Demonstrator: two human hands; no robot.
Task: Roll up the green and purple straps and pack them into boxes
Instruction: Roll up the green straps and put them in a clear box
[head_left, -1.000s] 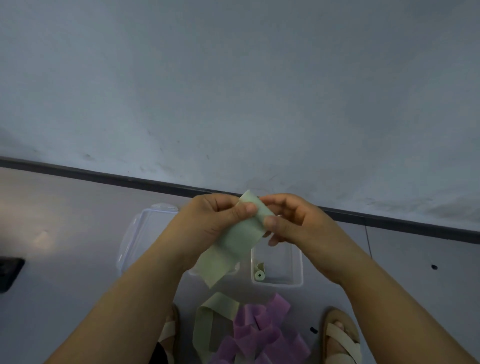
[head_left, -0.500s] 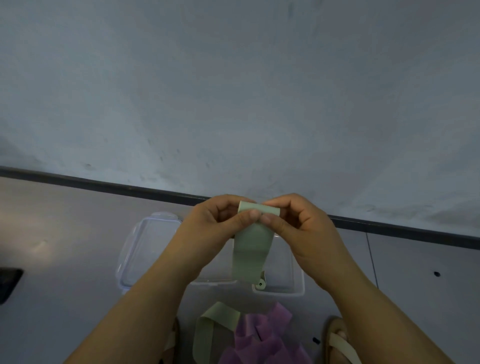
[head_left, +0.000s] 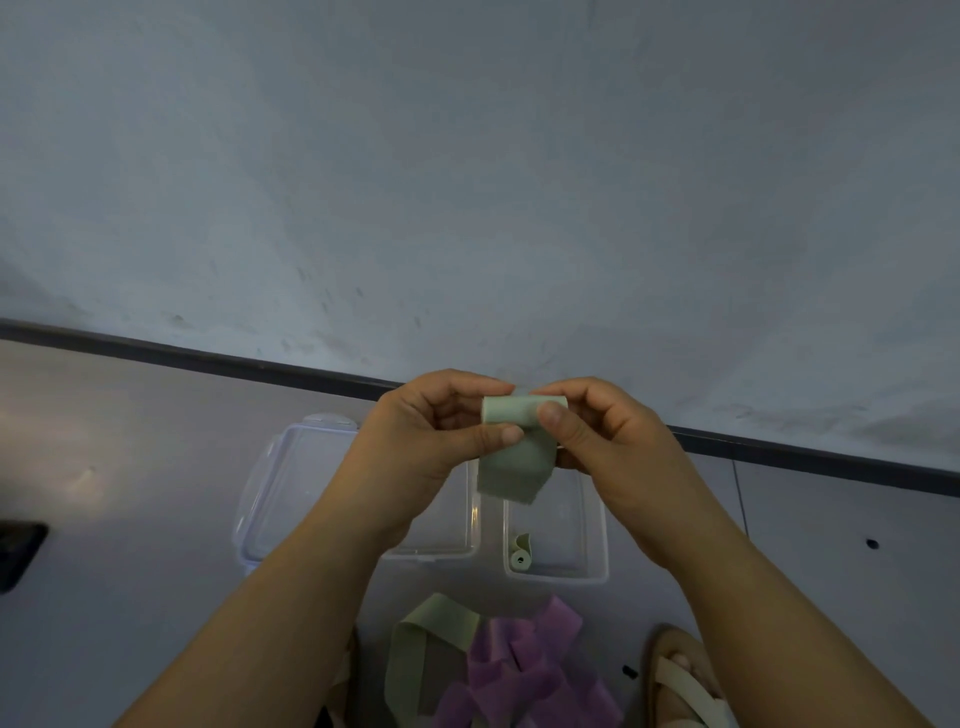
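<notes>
The fingers (head_left: 506, 434) of both hands are curled and pinch the top end of a green strap (head_left: 514, 462). The left hand (head_left: 431, 431) pinches its left side and the right hand (head_left: 608, 441) its right side, thumbs in front. I think they hold it this way so the end can turn over itself, tight and even, to make a roll.

The strap is up in the air, above the box (head_left: 556, 578). Its top is curled into a small fat fold. The rest hangs down flat, soft and pale green.

The clear box stands on the floor (head_left: 130, 597), near the wall edge. One little green roll (head_left: 519, 556) lies in its near left corner. I think the box sits under the hands so a done roll can drop straight in. A clear lid (head_left: 291, 483) lies just beside it, on the left.

Purple straps (head_left: 524, 670) and a loose strap (head_left: 431, 629), also green, lie in a heap at the near edge of the floor.
</notes>
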